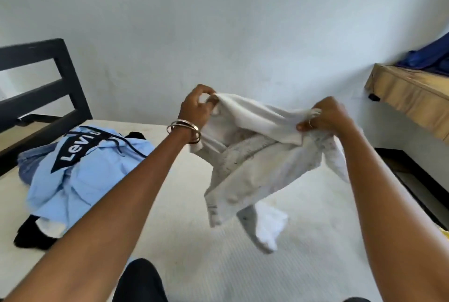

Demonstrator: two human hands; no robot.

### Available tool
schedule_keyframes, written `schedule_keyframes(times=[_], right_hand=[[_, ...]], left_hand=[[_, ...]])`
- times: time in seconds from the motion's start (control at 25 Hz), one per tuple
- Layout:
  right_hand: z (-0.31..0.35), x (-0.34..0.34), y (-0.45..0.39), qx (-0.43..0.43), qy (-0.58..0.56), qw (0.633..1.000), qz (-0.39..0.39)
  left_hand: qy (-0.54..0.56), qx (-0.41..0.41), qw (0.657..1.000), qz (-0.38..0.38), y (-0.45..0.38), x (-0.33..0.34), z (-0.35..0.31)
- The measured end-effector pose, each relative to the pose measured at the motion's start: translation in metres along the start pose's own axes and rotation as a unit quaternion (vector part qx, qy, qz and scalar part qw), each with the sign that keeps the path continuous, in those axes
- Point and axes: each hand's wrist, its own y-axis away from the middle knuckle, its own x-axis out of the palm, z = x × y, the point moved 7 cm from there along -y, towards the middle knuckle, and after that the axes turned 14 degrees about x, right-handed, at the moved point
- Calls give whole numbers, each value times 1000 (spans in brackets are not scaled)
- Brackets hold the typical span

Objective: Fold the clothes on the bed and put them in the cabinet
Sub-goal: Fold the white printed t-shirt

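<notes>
I hold a white, grey-speckled garment (250, 163) in the air above the bed (194, 241). My left hand (198, 107) pinches its upper left edge, bangles on the wrist. My right hand (325, 116) grips its upper right edge in curled fingers. The cloth hangs crumpled between and below both hands, one sleeve dangling near the mattress. A pile of clothes lies on the bed's left side: a light blue hoodie (80, 170) with a black logo on top, blue denim (29, 163) and black cloth (31, 233) under it.
A black bed frame headboard (43, 87) stands at the far left. A wooden shelf (410, 97) with blue cloth (430, 56) on it juts from the right wall. The white wall runs close behind the bed. A dark gap lies right of the mattress.
</notes>
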Motion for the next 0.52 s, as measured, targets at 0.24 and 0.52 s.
schedule_keyframes(times=[0.24, 0.52], right_hand=[[0, 31, 36, 48, 45, 995, -78], [57, 114, 86, -101, -168, 975, 104]], left_hand=[[-409, 161, 835, 331, 3, 28, -34], [-294, 102, 895, 321, -5, 45, -62]])
